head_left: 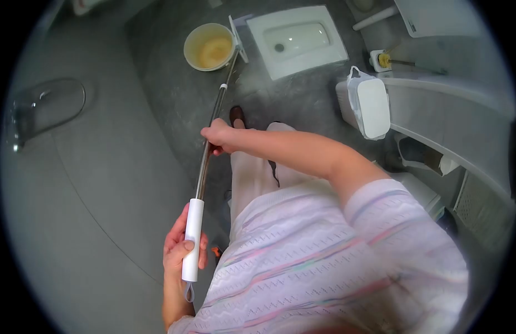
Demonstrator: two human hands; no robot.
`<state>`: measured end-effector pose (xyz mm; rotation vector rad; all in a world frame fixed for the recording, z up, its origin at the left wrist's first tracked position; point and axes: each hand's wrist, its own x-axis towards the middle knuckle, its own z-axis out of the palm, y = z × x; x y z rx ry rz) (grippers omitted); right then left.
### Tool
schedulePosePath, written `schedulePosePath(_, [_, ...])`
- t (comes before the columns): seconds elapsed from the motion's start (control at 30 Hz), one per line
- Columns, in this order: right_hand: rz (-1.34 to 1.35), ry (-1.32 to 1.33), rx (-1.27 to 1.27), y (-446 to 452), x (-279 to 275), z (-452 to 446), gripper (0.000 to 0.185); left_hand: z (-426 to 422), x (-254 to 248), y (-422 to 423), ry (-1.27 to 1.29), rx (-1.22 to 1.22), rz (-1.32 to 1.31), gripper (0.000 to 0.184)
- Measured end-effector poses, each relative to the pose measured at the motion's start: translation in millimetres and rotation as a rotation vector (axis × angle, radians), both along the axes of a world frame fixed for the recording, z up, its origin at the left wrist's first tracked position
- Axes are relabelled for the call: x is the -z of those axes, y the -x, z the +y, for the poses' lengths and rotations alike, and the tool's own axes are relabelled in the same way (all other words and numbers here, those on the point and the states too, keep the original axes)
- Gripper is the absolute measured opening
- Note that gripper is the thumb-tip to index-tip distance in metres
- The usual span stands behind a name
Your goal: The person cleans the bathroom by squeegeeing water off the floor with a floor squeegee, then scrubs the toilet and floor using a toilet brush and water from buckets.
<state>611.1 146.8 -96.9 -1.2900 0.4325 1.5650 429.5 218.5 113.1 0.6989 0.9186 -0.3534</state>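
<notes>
A long flat mop (213, 114) slants up and away from me, with a metal pole, a white grip and a hanging loop at its near end. My left hand (183, 245) is closed around the white grip, thumb across it. Farther up, my right hand (218, 136) is wrapped round the metal pole. The narrow white mop head (238, 38) is tilted on edge at the right side of a cream bucket (192, 50); I cannot tell whether they touch. Inside the bucket shows something yellowish.
Right of the mop head is a white squat toilet (262, 55) set in the grey floor (169, 100). A lidded bin with a bag (373, 108) stands right, below a toilet brush holder (380, 61). A shower fitting (32, 114) is on the left.
</notes>
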Motion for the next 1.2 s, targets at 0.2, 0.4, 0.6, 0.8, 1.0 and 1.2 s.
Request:
schedulePosePath(0.2, [0.08, -0.19, -0.136, 26, 2, 31, 0.02, -19, -13, 25, -0.143, -0.082, -0.028, 0.073])
schedulePosePath(0.4, [0.11, -0.142, -0.04, 46, -35, 50, 0.013, -17, 4, 17, -0.338, -0.042, 0.003, 0.068])
schedulePosePath(0.6, [-0.034, -0.084, -0.091, -29, -43, 7, 0.019, 15, 67, -27, -0.189, 0.096, -0.262, 0.049])
schedulePosePath(0.8, [0.184, 0.037, -0.192, -53, -59, -88, 0.007, 20, 174, -62, -1.09, 0.661, -0.312, 0.055])
schedulePosePath(1.0, [0.199, -0.021, -0.451, -18, -23, -67, 0.012, 11, 289, -65, -1.438, 0.858, -0.135, 0.052])
schedulePosePath(1.2, [0.316, -0.057, -0.444, 1, 65, 0, 0.007, 47, 393, -35, -1.601, 0.738, 0.122, 0.021])
